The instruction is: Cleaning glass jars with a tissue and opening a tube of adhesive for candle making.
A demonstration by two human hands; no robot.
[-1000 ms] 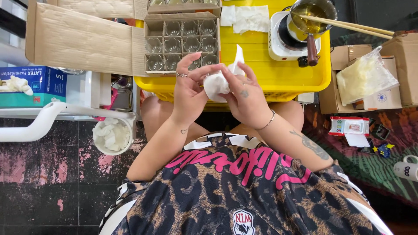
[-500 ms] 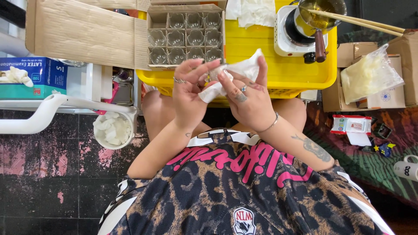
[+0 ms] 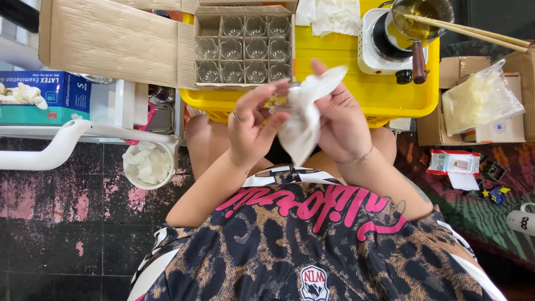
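Center of frame: left hand (image 3: 251, 131) pinching a small glass jar (image 3: 277, 102), right hand (image 3: 341, 120) clutching a white tissue (image 3: 304, 120) against it, just below the yellow tabletop (image 3: 334, 67) and cardboard box of jars (image 3: 245, 47).

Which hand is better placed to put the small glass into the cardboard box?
Probably the left hand. Its fingers pinch the small glass, and the cardboard box lies just beyond it, toward its side. The right hand is busy holding the white tissue.
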